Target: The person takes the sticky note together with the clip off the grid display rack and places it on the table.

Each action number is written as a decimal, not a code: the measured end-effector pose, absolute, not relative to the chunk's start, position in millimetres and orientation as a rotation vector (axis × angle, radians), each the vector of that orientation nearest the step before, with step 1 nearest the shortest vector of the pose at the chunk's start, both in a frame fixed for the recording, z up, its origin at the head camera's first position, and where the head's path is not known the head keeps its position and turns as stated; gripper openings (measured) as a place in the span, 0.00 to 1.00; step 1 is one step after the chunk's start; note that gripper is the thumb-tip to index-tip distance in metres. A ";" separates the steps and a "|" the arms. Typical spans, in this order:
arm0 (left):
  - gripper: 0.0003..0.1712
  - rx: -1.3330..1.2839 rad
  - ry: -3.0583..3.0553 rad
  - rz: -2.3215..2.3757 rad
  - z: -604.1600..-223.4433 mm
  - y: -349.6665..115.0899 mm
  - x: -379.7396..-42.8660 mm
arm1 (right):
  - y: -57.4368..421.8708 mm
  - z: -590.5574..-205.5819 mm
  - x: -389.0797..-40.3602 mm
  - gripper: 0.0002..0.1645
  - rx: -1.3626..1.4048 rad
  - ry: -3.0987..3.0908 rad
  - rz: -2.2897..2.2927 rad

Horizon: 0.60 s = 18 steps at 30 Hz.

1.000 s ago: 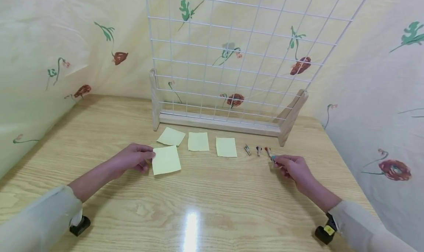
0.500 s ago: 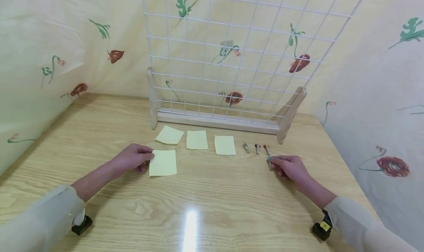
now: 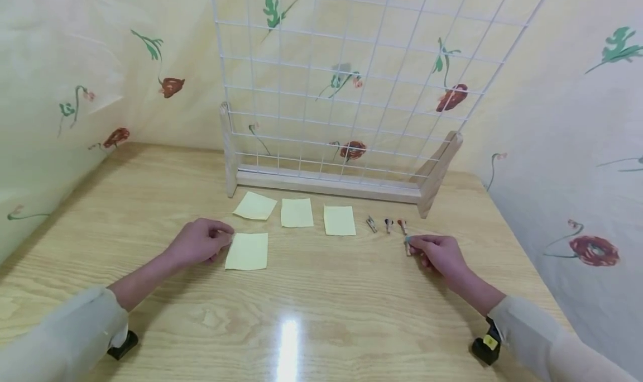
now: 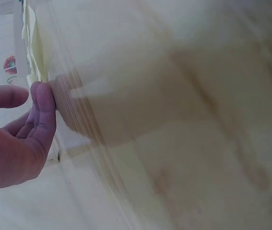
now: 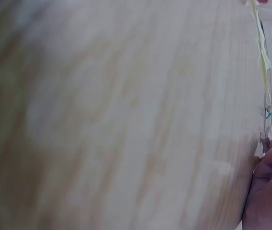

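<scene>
My left hand (image 3: 201,240) rests at the upper left corner of a pale yellow paper square (image 3: 247,252). In the left wrist view its thumb stands apart from the fingers (image 4: 42,103), and the fingertips touch the table by the paper. My right hand (image 3: 442,253) pinches a small wooden clothespin (image 3: 408,248) with a teal ornament, low over or on the table; which, I cannot tell. Above it lie several things in a row: a clothespin with a red ornament (image 3: 402,224), one with a dark ornament (image 3: 388,225) and another small clothespin (image 3: 371,224).
Behind the hands lie more yellow paper squares: a tilted one (image 3: 255,205), a middle one (image 3: 297,212) and a right one (image 3: 339,220). A white wire grid (image 3: 321,90) stands at the back in a wooden base (image 3: 326,184). Flowered cloth (image 3: 562,164) encloses the table.
The paper square came down flat, slightly lower and straighter, and my left thumb and fingers parted from it. The teal clothespin in my right hand turned nearly in line with the others.
</scene>
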<state>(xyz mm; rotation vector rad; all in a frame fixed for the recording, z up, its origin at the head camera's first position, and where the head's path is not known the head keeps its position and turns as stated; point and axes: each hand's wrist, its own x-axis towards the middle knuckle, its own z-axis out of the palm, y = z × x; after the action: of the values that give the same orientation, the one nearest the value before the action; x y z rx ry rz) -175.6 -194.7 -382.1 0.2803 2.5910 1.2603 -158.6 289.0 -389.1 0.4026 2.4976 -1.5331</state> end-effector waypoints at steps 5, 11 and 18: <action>0.18 0.292 2.648 1.214 -383.7 -194.7 -172.9 | 287.5 -394.2 -159.1 0.26 0.413 2.500 -1.546; 0.17 0.292 2.654 1.216 -385.8 -194.5 -172.9 | 287.0 -396.7 -158.3 0.25 0.425 2.501 -1.562; 0.16 0.300 2.657 1.235 -383.8 -192.7 -172.0 | 288.8 -395.5 -159.1 0.25 0.401 2.516 -1.573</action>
<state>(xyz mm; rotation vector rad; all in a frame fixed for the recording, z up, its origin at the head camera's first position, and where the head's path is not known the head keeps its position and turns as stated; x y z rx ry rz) -172.0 -192.7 -383.8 0.2997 2.6569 1.2354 -159.1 288.8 -395.5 0.4008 2.5155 -1.5735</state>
